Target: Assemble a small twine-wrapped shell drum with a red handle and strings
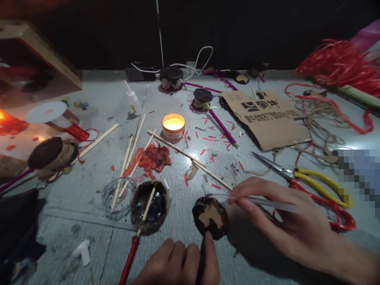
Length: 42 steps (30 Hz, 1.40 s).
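My right hand [276, 221] pinches a translucent glue stick [267, 202], its tip over the upper edge of a small black-rimmed cardboard disc [209, 217]. The disc lies on the table, bare brown cardboard showing in its middle. My left hand [181, 263] rests below it, index fingertip touching the disc's lower edge, other fingers bent; it grips nothing. Left of the disc is a round, twine-wrapped cup [151, 206] with a glossy black inside. A wooden stick [149, 204] passes through the cup, its lower end bound to a red-wrapped handle [130, 257].
A lit candle [173, 126] stands mid-table, behind melted red wax [152, 160] and wooden sticks [190, 152]. Yellow-handled scissors [314, 182] lie right, near flattened cardboard [267, 122]. A glue bottle [133, 101] stands at the back; a thread spool [63, 120] lies left.
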Each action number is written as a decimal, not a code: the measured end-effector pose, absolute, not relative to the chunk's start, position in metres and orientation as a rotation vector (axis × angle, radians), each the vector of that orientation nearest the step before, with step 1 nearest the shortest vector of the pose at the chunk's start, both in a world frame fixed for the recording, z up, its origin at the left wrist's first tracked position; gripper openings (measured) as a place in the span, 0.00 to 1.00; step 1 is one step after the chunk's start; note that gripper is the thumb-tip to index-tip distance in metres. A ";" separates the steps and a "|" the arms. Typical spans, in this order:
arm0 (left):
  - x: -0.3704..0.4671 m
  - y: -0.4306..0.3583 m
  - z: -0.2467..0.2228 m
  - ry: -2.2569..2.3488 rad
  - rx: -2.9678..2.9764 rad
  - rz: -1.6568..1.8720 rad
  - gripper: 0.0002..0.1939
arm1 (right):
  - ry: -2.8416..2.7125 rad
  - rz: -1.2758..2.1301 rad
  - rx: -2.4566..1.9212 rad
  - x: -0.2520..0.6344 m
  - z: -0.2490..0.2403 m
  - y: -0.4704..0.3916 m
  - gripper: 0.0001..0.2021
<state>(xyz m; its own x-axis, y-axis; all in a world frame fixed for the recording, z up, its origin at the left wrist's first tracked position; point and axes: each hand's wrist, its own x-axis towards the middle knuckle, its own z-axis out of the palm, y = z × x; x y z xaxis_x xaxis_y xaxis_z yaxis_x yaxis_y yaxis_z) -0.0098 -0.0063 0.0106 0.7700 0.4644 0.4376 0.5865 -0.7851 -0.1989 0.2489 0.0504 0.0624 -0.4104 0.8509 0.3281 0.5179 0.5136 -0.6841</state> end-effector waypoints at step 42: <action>-0.005 -0.007 0.014 -0.845 -2.693 -0.478 0.16 | -2.309 0.444 -0.899 0.248 0.061 0.041 0.21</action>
<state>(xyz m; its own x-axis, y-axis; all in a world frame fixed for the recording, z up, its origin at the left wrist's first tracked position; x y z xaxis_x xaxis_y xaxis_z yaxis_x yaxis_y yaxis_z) -0.0054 -0.0071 0.0142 0.7746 0.4985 0.3893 0.5905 -0.7905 -0.1627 0.2482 0.0413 0.0611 -0.5805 0.6964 0.4219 0.4903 0.7127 -0.5017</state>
